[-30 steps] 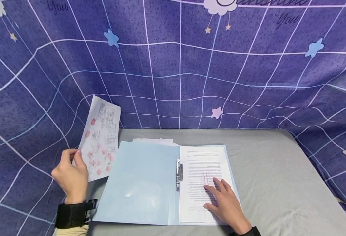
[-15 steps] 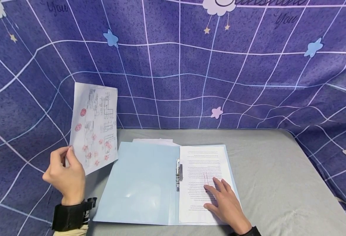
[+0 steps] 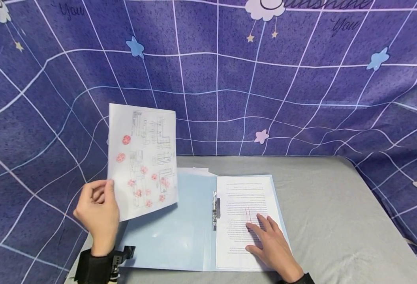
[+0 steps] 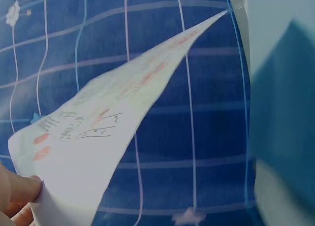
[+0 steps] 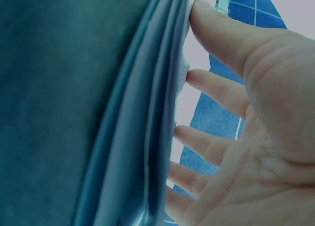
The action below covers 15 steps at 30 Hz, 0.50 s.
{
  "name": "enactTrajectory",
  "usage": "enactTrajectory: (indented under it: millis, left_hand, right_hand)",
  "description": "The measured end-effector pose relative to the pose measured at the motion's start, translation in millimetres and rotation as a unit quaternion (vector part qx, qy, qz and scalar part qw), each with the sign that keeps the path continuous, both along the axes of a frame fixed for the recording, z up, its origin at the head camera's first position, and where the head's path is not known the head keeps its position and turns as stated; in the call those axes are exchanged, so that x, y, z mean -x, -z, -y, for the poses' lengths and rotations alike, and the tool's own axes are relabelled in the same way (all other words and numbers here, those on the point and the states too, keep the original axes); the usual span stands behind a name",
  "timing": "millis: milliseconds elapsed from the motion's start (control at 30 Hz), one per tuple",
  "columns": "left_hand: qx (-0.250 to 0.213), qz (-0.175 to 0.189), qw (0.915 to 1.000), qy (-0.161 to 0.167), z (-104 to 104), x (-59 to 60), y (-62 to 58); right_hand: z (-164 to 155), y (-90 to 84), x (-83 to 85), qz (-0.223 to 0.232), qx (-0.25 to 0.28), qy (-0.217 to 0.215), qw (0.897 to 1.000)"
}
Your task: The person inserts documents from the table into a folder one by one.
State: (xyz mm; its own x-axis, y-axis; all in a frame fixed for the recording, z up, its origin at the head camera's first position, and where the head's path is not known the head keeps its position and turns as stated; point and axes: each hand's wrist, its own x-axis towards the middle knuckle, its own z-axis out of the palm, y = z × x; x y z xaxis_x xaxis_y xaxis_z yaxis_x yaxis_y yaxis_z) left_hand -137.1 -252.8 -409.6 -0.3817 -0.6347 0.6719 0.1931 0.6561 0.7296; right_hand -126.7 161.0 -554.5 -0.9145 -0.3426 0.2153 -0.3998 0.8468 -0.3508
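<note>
My left hand pinches the left edge of a white sheet of paper printed with drawings and red stamps. It holds the sheet raised over the left cover of an open light-blue folder. In the left wrist view, the thumb lies on the sheet, which slants away to a narrow tip. Spread fingers of my right hand rest on the printed pages in the folder's right side. In the right wrist view, the fingertips touch the pages. A metal clip stands at the pages' left edge.
The folder lies on a grey-covered table. White paper sticks out behind the folder's left cover. A purple gridded cloth with stars and clouds hangs behind the table and at both sides.
My left hand first lifted the sheet up and left, then swung it right over the folder's left cover, turning it more face-on. My right hand stays in place.
</note>
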Motion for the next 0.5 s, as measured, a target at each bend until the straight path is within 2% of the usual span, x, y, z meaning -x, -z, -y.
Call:
enactTrajectory:
  millis: [133,267,367,500]
  left_hand:
    - [-0.029,0.031,0.9983,0.040,-6.8,0.9,14.6]
    - [-0.059,0.048,0.9930,0.090,-18.6,-0.6,22.5]
    - [-0.090,0.069,0.9854,0.127,-29.0,-3.5,26.9]
    - [-0.136,0.101,0.9723,0.161,-44.8,-6.9,33.9]
  right_hand:
    - [1.0,-0.1,-0.4,0.010,0.005,0.002,1.000]
    - [2.0,0.2,-0.1,0.022,0.011,0.011,1.000]
    - [1.9,-0.2,0.1,0.016,0.019,0.011,1.000]
    - [0.9,0.9,1.3,-0.014,0.037,0.008,0.999]
